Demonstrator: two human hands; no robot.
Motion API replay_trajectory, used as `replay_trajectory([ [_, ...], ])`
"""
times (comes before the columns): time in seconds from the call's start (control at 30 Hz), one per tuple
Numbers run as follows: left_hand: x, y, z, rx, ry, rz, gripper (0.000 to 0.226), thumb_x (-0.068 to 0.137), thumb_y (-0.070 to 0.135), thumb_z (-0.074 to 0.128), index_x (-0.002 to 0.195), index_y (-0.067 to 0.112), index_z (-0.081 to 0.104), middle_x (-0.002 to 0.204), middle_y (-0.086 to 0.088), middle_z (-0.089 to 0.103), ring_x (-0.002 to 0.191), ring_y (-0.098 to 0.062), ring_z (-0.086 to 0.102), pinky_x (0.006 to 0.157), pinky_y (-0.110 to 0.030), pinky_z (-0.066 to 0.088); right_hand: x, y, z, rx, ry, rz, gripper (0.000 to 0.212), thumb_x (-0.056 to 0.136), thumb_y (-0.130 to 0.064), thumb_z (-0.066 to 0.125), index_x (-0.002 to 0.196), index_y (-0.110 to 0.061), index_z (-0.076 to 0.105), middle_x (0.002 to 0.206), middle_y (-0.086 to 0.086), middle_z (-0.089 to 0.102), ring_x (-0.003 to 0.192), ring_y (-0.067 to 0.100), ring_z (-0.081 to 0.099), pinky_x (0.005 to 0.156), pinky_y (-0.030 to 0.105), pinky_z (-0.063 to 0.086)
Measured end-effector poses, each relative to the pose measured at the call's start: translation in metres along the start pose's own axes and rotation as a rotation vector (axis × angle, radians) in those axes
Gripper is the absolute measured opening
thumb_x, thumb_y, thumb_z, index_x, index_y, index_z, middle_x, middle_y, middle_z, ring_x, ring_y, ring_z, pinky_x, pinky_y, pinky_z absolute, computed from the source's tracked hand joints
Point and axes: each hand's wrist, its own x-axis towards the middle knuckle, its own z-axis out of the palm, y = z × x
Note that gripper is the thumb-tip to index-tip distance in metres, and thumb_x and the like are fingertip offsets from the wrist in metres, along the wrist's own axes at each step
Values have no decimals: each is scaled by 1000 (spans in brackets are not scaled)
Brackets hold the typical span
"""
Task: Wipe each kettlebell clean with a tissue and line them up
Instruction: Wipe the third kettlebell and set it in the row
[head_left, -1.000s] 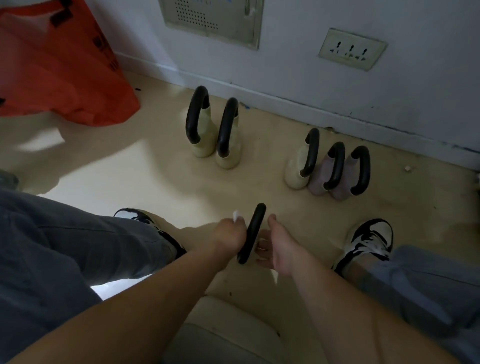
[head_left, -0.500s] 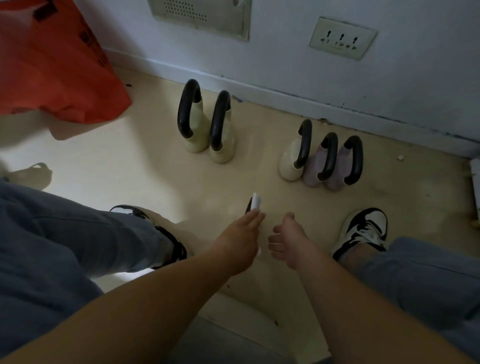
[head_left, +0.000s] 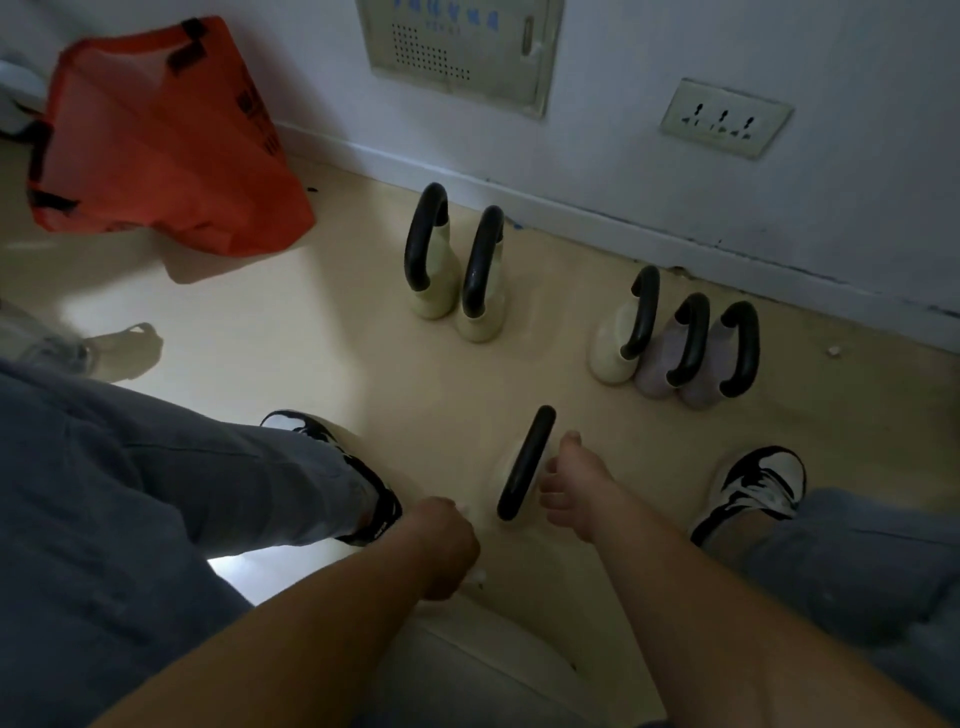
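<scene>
A cream kettlebell with a black handle (head_left: 525, 462) stands on the floor between my feet. My right hand (head_left: 574, 486) rests against its right side, holding it steady. My left hand (head_left: 447, 545) is closed around a white tissue (head_left: 462, 512) low at the kettlebell's near left side. Two pale green kettlebells (head_left: 457, 260) stand side by side near the wall. Further right, a cream kettlebell (head_left: 621, 332) and two lilac kettlebells (head_left: 696, 353) stand close together in a row.
An orange bag (head_left: 161, 140) lies at the back left against the wall. A wall socket (head_left: 724, 117) and a metal panel (head_left: 457, 47) are above the skirting. My two sneakers (head_left: 753, 486) flank the kettlebell, and a cushioned seat edge (head_left: 493, 665) is below my arms.
My left hand with the tissue has dropped from the top of the handle to the kettlebell's near lower left side. The handle shows fully again. My right hand stays at the right side.
</scene>
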Motion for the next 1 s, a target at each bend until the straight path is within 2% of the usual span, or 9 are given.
replay_trajectory([
  [0.17, 11, -26, -15, -972, 229, -523, 49, 105, 49, 32, 94, 10, 60, 94, -9, 63, 87, -27, 63, 79, -35, 52, -1, 0, -7, 55, -42, 49, 69, 107, -59, 25, 139, -4, 52, 127, 18, 62, 112, 35, 63, 82, 37, 47],
  [0.3, 22, -17, -59, -1472, 404, -491, 52, 107, 45, 31, 88, 10, 63, 93, -11, 68, 85, -25, 65, 79, -34, 52, 7, -3, -14, 108, -38, 16, 62, 107, -56, 31, 128, -4, 58, 112, 15, 66, 98, 33, 65, 85, 42, 52],
  [0.4, 29, 1, -86, -1920, 387, -406, 49, 108, 37, 33, 81, 7, 60, 75, -11, 63, 54, -16, 62, 52, -20, 49, 11, -8, -18, 139, -75, 19, 59, 108, -52, 34, 124, -3, 61, 106, 16, 70, 95, 32, 68, 77, 40, 55],
  [0.53, 54, 0, -101, -2282, 247, -377, 66, 103, 58, 23, 70, 10, 53, 65, -17, 51, 51, -27, 50, 51, -30, 38, 18, -13, -17, 228, -174, 58, 64, 109, -54, 31, 128, -3, 64, 121, 18, 70, 114, 34, 64, 102, 47, 50],
  [0.6, 66, -6, -108, -2319, 298, -426, 78, 98, 68, 19, 65, 7, 55, 60, -18, 49, 53, -30, 48, 55, -35, 37, 23, -17, -15, 291, -213, 84, 65, 107, -58, 30, 123, -7, 66, 115, 16, 73, 115, 32, 64, 106, 47, 49],
  [0.7, 61, -4, -107, -2147, 338, -536, 66, 107, 48, 26, 71, 7, 64, 72, -17, 65, 65, -29, 61, 64, -31, 49, 24, -24, -13, 301, -243, 145, 68, 106, -60, 25, 108, -13, 74, 88, 8, 80, 101, 28, 68, 92, 41, 51],
  [0.83, 51, 3, -113, -2111, 293, -596, 59, 110, 39, 22, 87, 2, 62, 66, -10, 65, 53, -16, 61, 41, -15, 45, 20, -23, -11, 267, -236, 207, 63, 105, -47, 28, 97, -14, 81, 84, 11, 80, 100, 30, 69, 80, 38, 53],
  [0.9, 57, -2, -124, -2147, 288, -688, 56, 111, 35, 23, 79, 1, 54, 46, -6, 58, 33, -10, 54, 29, -11, 35, 16, -31, -5, 275, -249, 202, 60, 101, -37, 30, 89, -17, 85, 94, 9, 79, 104, 31, 67, 85, 36, 52],
  [1.0, 65, -13, -135, -2196, 264, -789, 53, 110, 34, 28, 76, 2, 52, 49, -11, 57, 23, -7, 49, 25, -12, 33, 13, -48, 2, 270, -205, 171, 45, 92, -29, 42, 92, -12, 83, 97, 12, 78, 99, 34, 68, 82, 35, 50],
])
